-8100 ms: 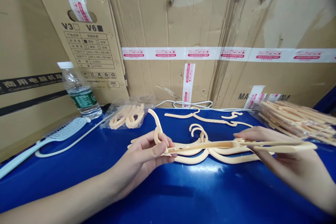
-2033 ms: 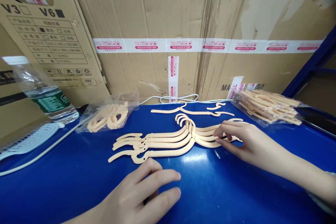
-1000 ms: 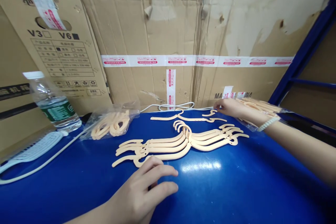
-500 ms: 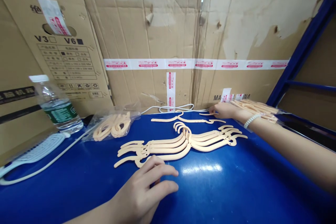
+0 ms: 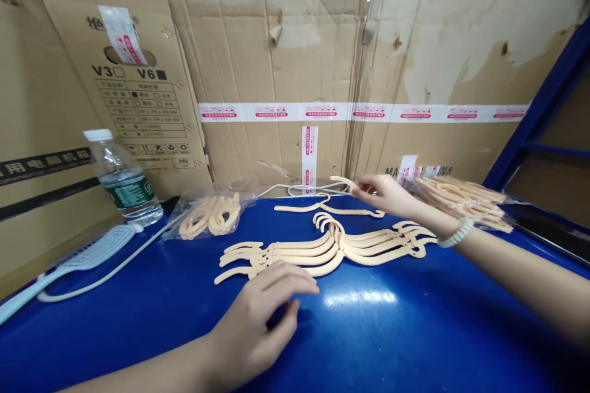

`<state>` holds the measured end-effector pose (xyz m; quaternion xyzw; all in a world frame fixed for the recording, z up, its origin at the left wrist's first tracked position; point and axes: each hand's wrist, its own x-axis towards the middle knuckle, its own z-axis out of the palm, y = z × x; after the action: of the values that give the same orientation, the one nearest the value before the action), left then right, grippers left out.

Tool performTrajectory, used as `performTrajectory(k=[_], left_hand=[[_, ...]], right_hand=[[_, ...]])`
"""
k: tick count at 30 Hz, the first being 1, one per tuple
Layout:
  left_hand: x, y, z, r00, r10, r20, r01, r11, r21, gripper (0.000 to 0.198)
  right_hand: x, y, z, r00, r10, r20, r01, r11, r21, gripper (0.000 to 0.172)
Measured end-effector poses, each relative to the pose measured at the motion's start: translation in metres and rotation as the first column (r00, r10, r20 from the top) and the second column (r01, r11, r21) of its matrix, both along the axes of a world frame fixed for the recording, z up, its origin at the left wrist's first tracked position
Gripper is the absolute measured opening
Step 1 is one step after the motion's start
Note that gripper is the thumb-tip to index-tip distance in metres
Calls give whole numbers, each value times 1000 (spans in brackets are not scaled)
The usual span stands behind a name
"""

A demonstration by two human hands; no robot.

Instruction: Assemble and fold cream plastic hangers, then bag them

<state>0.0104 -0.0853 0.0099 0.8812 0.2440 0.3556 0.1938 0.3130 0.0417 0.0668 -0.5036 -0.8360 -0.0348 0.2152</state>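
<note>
Right hand (image 5: pixel 385 193) was out at the back of the blue table (image 5: pixel 405 331). Thumb and forefinger were pinched on a thin hook piece (image 5: pixel 345 180), held just clear of the surface near the white cable (image 5: pixel 295 187). A loose hanger bar (image 5: pixel 322 208) lay flat just below it.

Left hand (image 5: pixel 260 316) lay palm-down with fingers spread, holding nothing. Its fingertips sat at the front edge of the hanger stack (image 5: pixel 322 249); touching or just short, couldn't tell from this angle.

Risks, my read:
- The pinch was on one end of the hook piece, so it could pivot or drop into the cable loop.
- The right forearm passed close by the stack's right ends, so a low sweep would scatter the fan.
- The bag of bars (image 5: pixel 465 198) sat just beside that wrist, easy for the bracelet (image 5: pixel 456 234) to snag.
</note>
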Motion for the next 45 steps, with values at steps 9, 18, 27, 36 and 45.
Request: performTrajectory(k=[9, 18, 27, 36, 45], left_hand=[[4, 4, 3, 900, 259, 351, 0, 806, -593, 26], [3, 5, 2, 862, 320, 392, 9, 766, -643, 35], [4, 9, 4, 813, 382, 439, 59, 697, -714, 37], [2, 12, 1, 806, 399, 438, 64, 676, -734, 38], [2, 10, 4, 793, 408, 452, 56, 690, -722, 36]], right_hand=[[-101, -105, 1, 798, 401, -450, -545, 798, -257, 6], [-101, -76, -1, 756, 283, -590, -555, 756, -347, 21], [-23, 33, -19, 997, -40, 66, 49, 990, -130, 9], [-15, 33, -32, 989, 147, -20, -146, 949, -279, 15], [-15, 16, -21, 987, 116, -108, -138, 964, -229, 16]])
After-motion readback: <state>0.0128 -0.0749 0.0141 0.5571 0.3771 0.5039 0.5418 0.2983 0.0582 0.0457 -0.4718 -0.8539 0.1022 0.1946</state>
